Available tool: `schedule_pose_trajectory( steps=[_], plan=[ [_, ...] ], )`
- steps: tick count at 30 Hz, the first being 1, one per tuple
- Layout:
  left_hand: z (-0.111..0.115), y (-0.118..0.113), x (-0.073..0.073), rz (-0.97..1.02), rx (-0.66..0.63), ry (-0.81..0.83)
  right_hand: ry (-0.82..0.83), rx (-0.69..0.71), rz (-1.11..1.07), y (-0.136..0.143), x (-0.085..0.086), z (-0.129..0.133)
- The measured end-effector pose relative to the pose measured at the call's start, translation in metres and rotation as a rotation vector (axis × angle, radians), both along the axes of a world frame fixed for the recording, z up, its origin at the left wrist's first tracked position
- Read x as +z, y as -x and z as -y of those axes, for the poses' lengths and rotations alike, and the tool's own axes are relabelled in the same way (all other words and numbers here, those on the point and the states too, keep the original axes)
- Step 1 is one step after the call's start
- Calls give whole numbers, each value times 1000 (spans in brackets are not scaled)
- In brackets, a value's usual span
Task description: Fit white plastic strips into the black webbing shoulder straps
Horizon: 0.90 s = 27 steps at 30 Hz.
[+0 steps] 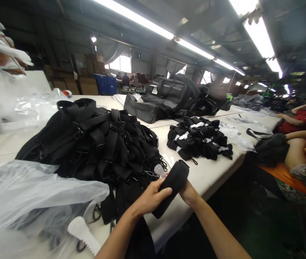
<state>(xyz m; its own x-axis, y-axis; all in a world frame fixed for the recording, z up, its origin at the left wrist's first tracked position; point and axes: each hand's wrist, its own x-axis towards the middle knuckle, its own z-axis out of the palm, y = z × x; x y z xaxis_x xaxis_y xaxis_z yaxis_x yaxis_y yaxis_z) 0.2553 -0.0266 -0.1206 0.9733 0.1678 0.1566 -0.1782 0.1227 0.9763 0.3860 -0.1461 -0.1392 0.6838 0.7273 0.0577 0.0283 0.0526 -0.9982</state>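
The folded strap (pixel 172 187), black and in a long, flat bundle, is in your hands above the near edge of the tabletop (pixel 204 180). It tilts, its upper end leaning toward your right. Your left hand (pixel 149 198) has its fingers clamped on the strap, thumb pressed on the broad face. Your right hand (pixel 189 192) bears on the far side; its fingers are largely hidden, so whether they are closed cannot be told.

Assessment: the strap should be light, soft and pliable, with slight grip from the weave and little risk of breakage. Its layers could fan out if pressure eases. Best hold is across the full stack at mid-length, thumb over the face, folded ends kept even.

A white plastic tab (pixel 160 170) shows just beside the strap, near your left fingertips. To your left lies a heap of loose black straps (pixel 109 140) with metal hooks; nearer you are clear plastic sheeting (pixel 34 201) and a toothed white plastic piece (pixel 81 230). Beyond the strap sit bundled straps (pixel 196 138) with white bands, and farther back, black bags (pixel 166 95). A co-worker in red (pixel 301 121) is at the right.
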Motion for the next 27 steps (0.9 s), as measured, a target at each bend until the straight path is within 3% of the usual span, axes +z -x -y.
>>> schedule_pose_trajectory(
  steps=[4,11,18,27],
  plan=[
    [5,-6,-10,-65,66,-8,-45,-52,-235,4,-9,1],
    [5,-8,-9,-42,137,-13,-58,78,-241,5,-1,20],
    [3,-8,-17,-92,281,-133,-17,-92,-218,21,-4,41],
    [8,-8,-22,-112,292,-338,-16,185,-214,24,-4,58]
  ],
)
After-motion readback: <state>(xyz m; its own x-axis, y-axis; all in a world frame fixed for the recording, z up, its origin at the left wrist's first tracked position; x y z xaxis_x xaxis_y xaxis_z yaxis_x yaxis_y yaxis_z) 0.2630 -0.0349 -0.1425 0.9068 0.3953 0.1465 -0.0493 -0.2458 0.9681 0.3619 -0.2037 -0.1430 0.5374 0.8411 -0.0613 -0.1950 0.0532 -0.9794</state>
